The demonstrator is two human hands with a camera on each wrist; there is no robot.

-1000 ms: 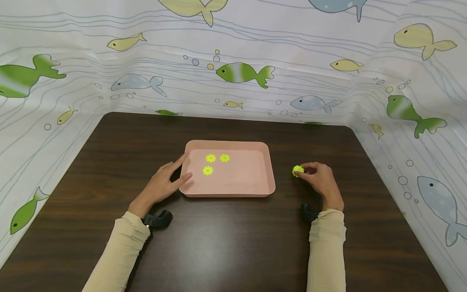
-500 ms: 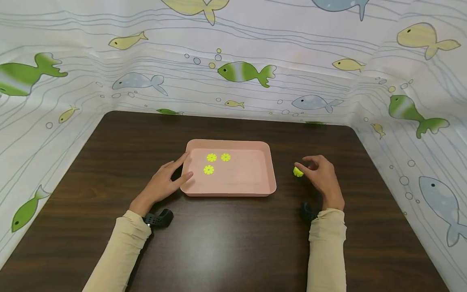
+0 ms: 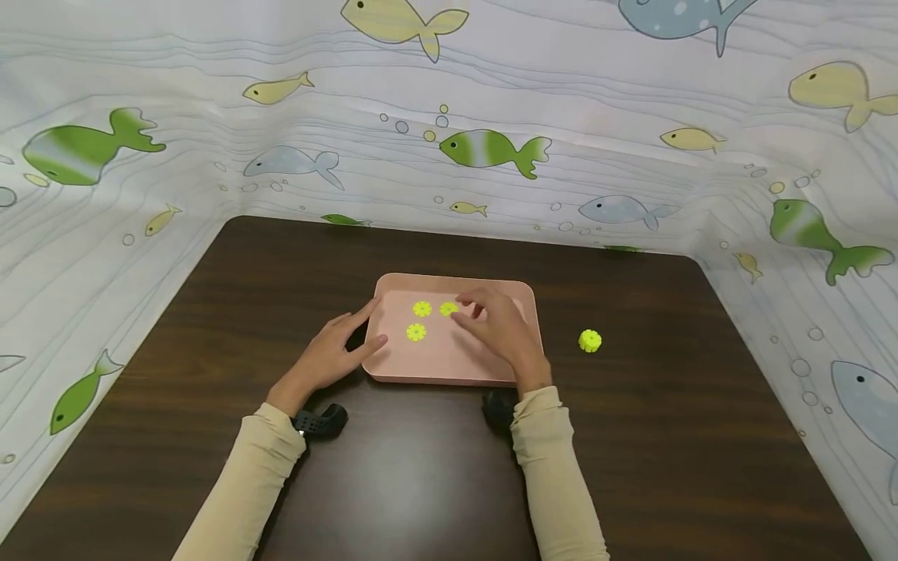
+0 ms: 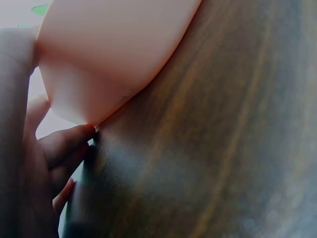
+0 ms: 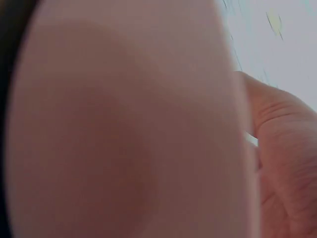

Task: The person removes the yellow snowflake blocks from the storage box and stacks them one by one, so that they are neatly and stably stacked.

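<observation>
My left hand (image 3: 330, 357) rests at the left end of the pink tray (image 3: 449, 366), its thumb over the rim. In the left wrist view, the fingers touch the outer wall near a corner of the tray. Over the tray hangs my right hand (image 3: 507, 327), thumb and index finger parted beside a yellow notched disc (image 3: 447, 309); no held thing shows. Two more yellow notched discs lie in the tray's left part, a rear one (image 3: 422, 309) and a front one (image 3: 416, 333). A small stack of yellow notched discs (image 3: 590, 340) stands on the table right of the tray.
The dark wood table (image 3: 659, 436) is enclosed at the back and sides by a white fish-print sheet (image 3: 393, 171). Black bands with cameras sit on both wrists, the left one (image 3: 321, 421) near the tray's front corner.
My right hand has left the yellow stack and moved left over the tray. The left hand keeps its place at the tray. The head view has shifted slightly.
</observation>
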